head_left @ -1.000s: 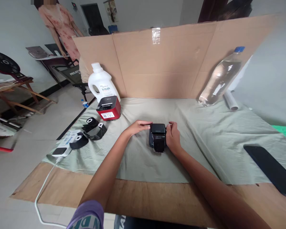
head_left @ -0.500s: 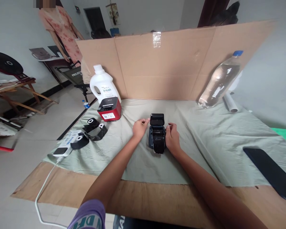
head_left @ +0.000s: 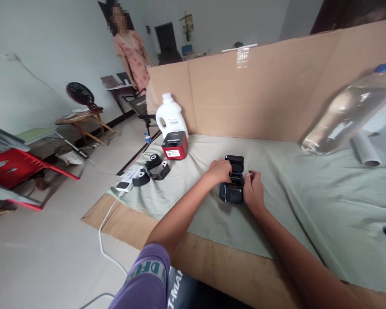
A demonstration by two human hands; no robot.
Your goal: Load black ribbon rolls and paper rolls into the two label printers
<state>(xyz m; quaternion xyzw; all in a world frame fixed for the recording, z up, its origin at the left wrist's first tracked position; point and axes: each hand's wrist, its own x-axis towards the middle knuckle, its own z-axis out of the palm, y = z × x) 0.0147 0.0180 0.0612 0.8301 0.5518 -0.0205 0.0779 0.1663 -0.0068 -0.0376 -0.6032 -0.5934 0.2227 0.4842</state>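
A small black label printer (head_left: pixel 232 188) sits on the grey-green cloth (head_left: pixel 308 201) with its lid (head_left: pixel 234 163) flipped up. My left hand (head_left: pixel 219 170) rests on the printer's left side with the fingers curled into the open compartment. My right hand (head_left: pixel 253 189) grips the printer's right side, fingers closed around it. What lies inside the compartment is hidden by my fingers.
A red and black printer (head_left: pixel 174 145) and a white jug (head_left: pixel 170 117) stand at the back left. Black rolls (head_left: pixel 154 168) and a white power strip (head_left: pixel 127 180) lie near the left edge. A clear bottle (head_left: pixel 347 116) leans on the cardboard wall (head_left: pixel 270 94). A person (head_left: pixel 132 53) stands far left.
The printer's lid went from shut to flipped up. My left hand moved from the lid into the open compartment. The camera swung left, so everything sits further right.
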